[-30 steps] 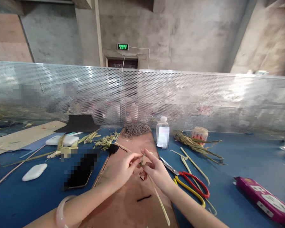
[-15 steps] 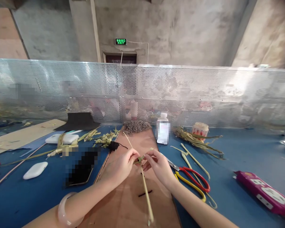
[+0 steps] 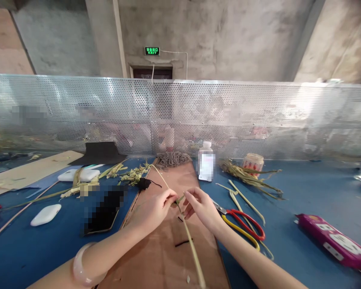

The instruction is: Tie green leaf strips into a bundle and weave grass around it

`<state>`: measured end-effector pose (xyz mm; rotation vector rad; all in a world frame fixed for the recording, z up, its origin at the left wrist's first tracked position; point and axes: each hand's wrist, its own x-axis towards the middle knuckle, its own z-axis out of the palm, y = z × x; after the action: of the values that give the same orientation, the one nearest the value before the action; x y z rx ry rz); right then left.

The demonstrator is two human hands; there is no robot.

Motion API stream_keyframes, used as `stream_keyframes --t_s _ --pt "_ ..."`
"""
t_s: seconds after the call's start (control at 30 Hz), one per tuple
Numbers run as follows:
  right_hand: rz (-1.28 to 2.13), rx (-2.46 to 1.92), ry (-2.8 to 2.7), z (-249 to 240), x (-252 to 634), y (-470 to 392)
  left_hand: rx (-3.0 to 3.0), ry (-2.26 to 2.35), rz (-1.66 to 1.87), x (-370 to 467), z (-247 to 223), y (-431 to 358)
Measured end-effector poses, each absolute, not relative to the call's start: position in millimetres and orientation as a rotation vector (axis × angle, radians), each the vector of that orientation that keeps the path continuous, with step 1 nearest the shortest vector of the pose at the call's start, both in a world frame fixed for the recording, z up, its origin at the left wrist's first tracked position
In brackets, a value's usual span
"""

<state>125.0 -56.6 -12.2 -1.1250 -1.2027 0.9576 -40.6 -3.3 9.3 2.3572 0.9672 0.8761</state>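
Observation:
My left hand [image 3: 165, 202], with a pale bangle on its wrist, pinches a small green leafy piece over the brown board [image 3: 156, 249]. Thumb and fingers of my right hand [image 3: 200, 204] close on the right tip of that green piece. A long pale plant strip [image 3: 191, 245] runs from the hands toward the board's near edge. Another thin pale length [image 3: 160, 175] reaches from the left hand to the far left. A short dark thread [image 3: 183, 242] lies on the board.
Scissors [image 3: 246, 224] with red and yellow handles lie right of the board, near loose strips, a bottle [image 3: 206, 162] and a jar [image 3: 253, 163]. To the left are a phone [image 3: 105, 214], a white case [image 3: 46, 214] and dried leaves. A perforated metal screen [image 3: 180, 116] stands behind.
My right hand has shifted slightly right, stretching the green piece's tip away from my left hand. The near end of the pale strip has swung right and toward me.

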Motion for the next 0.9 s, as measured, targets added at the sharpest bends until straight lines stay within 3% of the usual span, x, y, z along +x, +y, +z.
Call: stream_keyframes --t_s 0.27,0.47,0.67,0.9 --pt "0.504 -1.343 -1.474 -13.7 118.3 -62.6 2.377 1.020 0.937 -39.9 1.9 4.8" --pt "0.813 -1.252 -1.595 -16.3 118.8 -62.3 2.399 1.034 0.918 -40.2 0.5 5.7" --pt "0.430 -1.213 -1.715 -9.8 119.7 -66.6 2.304 1.000 0.969 -38.5 -1.5 8.6" --pt "0.360 -1.279 -1.711 -7.0 120.7 -68.8 2.111 0.854 0.970 -33.4 -2.6 7.7"
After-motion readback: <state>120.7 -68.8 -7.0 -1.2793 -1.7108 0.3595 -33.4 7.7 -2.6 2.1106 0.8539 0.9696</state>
